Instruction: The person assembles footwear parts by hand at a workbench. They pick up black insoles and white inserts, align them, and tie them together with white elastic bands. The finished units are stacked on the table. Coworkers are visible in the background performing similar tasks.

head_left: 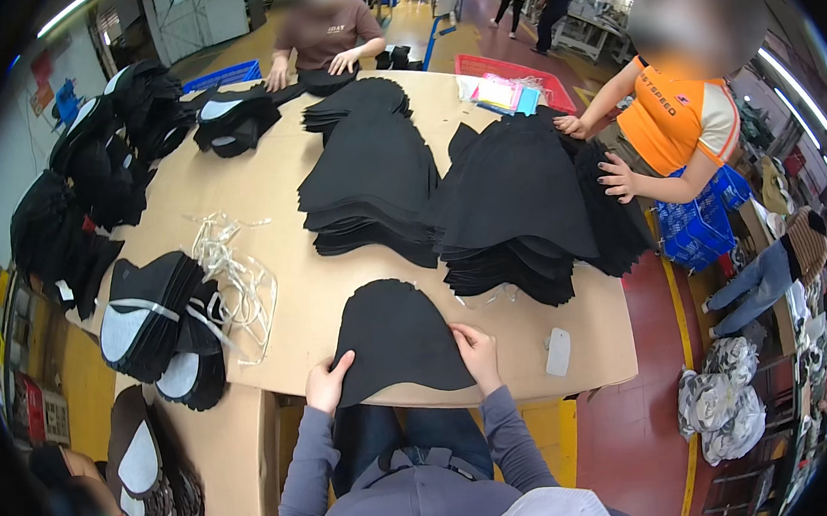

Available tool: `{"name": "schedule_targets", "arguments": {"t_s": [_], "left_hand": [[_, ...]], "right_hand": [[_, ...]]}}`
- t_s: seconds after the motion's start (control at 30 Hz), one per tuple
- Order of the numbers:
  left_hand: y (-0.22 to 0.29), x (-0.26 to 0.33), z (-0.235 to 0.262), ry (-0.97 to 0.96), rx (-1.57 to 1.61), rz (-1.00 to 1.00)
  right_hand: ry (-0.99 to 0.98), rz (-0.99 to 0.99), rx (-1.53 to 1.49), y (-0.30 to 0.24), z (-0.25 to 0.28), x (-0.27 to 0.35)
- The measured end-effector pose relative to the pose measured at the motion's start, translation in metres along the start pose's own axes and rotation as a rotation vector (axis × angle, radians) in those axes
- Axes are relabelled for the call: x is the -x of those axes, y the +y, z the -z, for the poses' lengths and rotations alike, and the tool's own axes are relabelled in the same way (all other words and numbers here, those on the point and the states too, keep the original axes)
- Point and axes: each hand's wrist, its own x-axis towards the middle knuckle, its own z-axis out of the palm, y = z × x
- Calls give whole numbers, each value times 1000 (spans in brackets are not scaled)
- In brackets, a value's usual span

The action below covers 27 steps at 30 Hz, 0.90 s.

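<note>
A black fabric panel, rounded at its far end and wavy along the near edge, lies flat at the table's front edge. My left hand grips its left edge with the thumb on top. On the opposite edge my right hand pinches the cloth, thumb up and fingers beneath. Just beyond stand a tall stack of black panels and, to its right, another stack of black panels. A white tag rests on the table right of my right hand.
Tied bundles with pale patches and a heap of white strips lie at left. More black bundles line the far left. Across the table sits a person in brown; a person in orange handles the right stack. A red basket stands behind.
</note>
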Motion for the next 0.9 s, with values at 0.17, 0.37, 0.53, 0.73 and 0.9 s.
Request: {"name": "schedule_targets", "arguments": {"t_s": [0.17,0.37,0.53,0.73,0.9], "left_hand": [[17,7,4,44,-61,-2],[-4,-15,0,48,-64,-20],[-22,-26,-3,75,-65,-79],[-19,-19,-2,91,-53,-51],[7,-9,0,47,-179,32]], "right_hand": [[-16,116,148,-20,-1,-4],[4,98,108,-12,-2,-16],[1,155,123,-13,-3,-18],[-9,145,96,-7,-3,-15],[10,147,147,-7,1,-14]]}}
